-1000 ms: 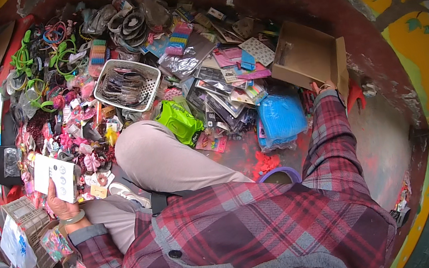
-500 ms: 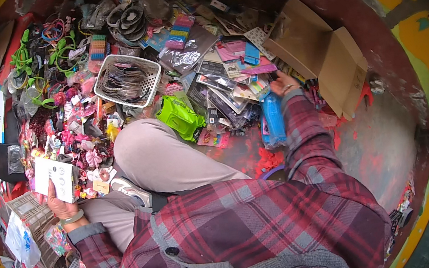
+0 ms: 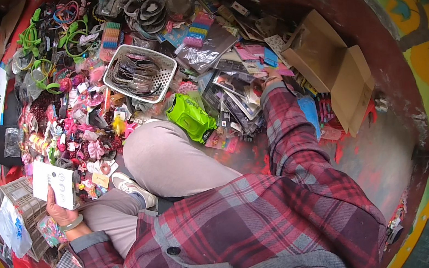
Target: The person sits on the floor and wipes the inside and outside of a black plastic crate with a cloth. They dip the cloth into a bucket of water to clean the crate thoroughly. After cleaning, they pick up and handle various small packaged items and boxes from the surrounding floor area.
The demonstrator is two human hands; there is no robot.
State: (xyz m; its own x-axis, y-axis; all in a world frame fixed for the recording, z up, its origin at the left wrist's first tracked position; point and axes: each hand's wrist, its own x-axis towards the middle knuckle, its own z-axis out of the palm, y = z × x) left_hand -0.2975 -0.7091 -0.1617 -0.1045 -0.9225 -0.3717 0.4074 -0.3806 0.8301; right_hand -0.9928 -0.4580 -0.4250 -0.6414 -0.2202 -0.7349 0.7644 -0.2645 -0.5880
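On the left, my left hand [image 3: 61, 210] is closed on a flat white box or card [image 3: 53, 183] with round printed marks, held above my folded leg. A light bangle is on that wrist. My right hand [image 3: 271, 76] reaches into a pile of flat packets [image 3: 239, 94] ahead and to the right. Its fingers are mostly hidden, and whether they grip anything does not show. Pink and blue packs [image 3: 270, 57] lie just past it. A bright green plastic packet [image 3: 191, 117] sits between my knee and the pile.
Beyond my knee stands a white perforated basket [image 3: 171, 75] of dark packaged items. Many hair accessories [image 3: 96, 149] cover the left side. An opened cardboard box [image 3: 353, 92] rests at the right. A woven basket [image 3: 19, 193] is near my left hand. A dark red wall [image 3: 389, 60] curves around.
My right hand has moved left and deeper among the flat packets, its forearm now covering part of the blue pack. My left hand still holds the white box or card. The view has shifted slightly.
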